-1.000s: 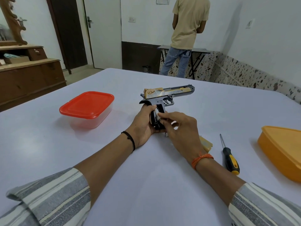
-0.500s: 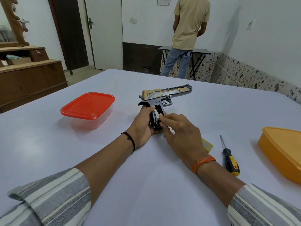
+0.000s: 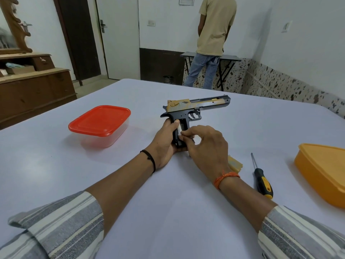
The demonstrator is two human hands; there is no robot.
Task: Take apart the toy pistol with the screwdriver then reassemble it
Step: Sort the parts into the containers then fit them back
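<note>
The toy pistol [image 3: 194, 109], black frame with a gold and silver slide, stands upright on its grip at the middle of the table, barrel pointing right. My left hand [image 3: 165, 142] is wrapped around the back of the grip. The grip's side is uncovered and a white part [image 3: 179, 130] shows inside it. My right hand [image 3: 204, 144] pinches thumb and forefinger at that white part. A tan grip panel [image 3: 235, 164] lies flat just behind my right wrist. The screwdriver [image 3: 261, 177], black and yellow handle, lies on the table to the right, tip pointing away.
A clear container with a red lid [image 3: 99, 121] sits left of the pistol. An orange container [image 3: 324, 171] lies at the right edge. The white table [image 3: 168, 212] spreads wide. A person [image 3: 214, 40] stands at a small table by the far wall; a wooden dresser [image 3: 33, 90] is left.
My right hand's fingers have shifted slightly lower along the open grip side, staying pinched at the white part. The pistol and my left hand have hardly moved.
</note>
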